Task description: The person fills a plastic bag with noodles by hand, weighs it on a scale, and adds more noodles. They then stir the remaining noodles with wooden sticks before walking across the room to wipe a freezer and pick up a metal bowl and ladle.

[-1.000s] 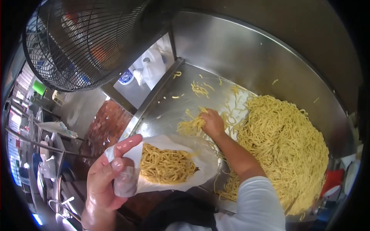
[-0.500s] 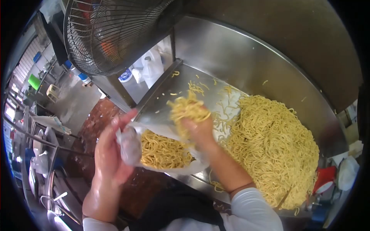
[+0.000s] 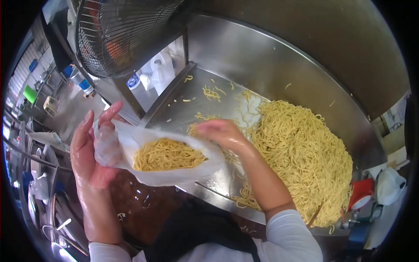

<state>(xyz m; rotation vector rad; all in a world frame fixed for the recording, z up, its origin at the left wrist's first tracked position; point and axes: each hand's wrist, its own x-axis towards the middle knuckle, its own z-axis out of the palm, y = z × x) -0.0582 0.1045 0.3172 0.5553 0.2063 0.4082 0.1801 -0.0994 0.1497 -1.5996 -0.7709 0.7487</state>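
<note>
From where I stand, I see 2 bare, wet-looking hands at work over a stainless-steel counter [image 3: 174, 112]. The left hand [image 3: 89, 153] grips the gathered end of a pale, thin bag [image 3: 174, 177], the bunched plastic resting against its palm, with the thumb and a finger pointing up. The bag lies on its side with its upper face open, and a portion of yellow noodles [image 3: 168, 155] sits inside, toward the middle. The right hand [image 3: 218, 131] is just beyond the bag's far edge, its fingers stretched out together toward a small clump of noodles [image 3: 192, 130]; I can't tell whether it pinches any of them. Beside the right forearm, a big heap of noodles [image 3: 305, 161] covers the right part of the counter, reaching close to the curved metal wall [image 3: 270, 56]. Loose strands [image 3: 211, 93] are scattered over the metal between the heap and the far corner. A wire-caged fan [image 3: 126, 37] hangs over at the upper left, and a white jug [image 3: 163, 75] stands beyond the counter's edge. A red container [image 3: 361, 192] is near the heap's right side, next to a white plastic bag [image 3: 389, 187]. A black apron [image 3: 196, 233] shows below the hands.
</note>
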